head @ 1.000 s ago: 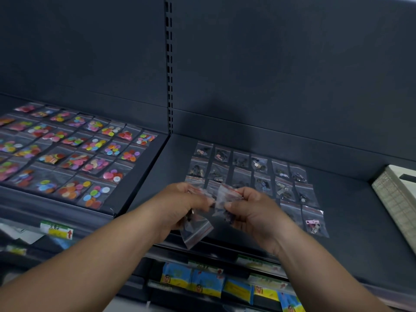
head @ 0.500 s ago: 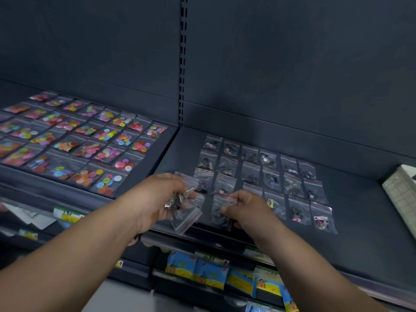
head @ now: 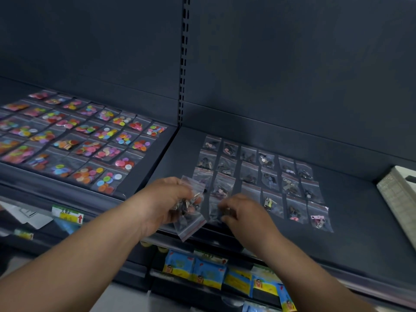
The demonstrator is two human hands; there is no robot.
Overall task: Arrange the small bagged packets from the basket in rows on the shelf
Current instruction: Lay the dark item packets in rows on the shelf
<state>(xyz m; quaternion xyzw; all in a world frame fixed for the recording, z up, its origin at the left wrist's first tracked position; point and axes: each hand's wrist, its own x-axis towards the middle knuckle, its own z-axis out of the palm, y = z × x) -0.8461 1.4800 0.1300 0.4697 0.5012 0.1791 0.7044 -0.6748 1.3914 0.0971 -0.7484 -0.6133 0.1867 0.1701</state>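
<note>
Several small clear packets of metal parts point(head: 267, 176) lie in rows on the dark shelf point(head: 360, 221). My left hand point(head: 166, 199) grips a bunch of such packets point(head: 191, 219) just in front of the rows' left end, one bag hanging down. My right hand point(head: 243, 212) pinches a single packet point(head: 215, 208) and holds it down on the shelf at the front row's left end. No basket is in view.
To the left, a neighbouring shelf point(head: 139, 183) carries rows of bags with coloured buttons point(head: 90, 145). A pale box point(head: 400, 194) stands at the far right. Blue and yellow packets point(head: 209, 271) hang on the level below.
My hands have parted. The right hand has carried one packet from the bunch down onto the shelf's front row, while the left hand keeps the bunch.
</note>
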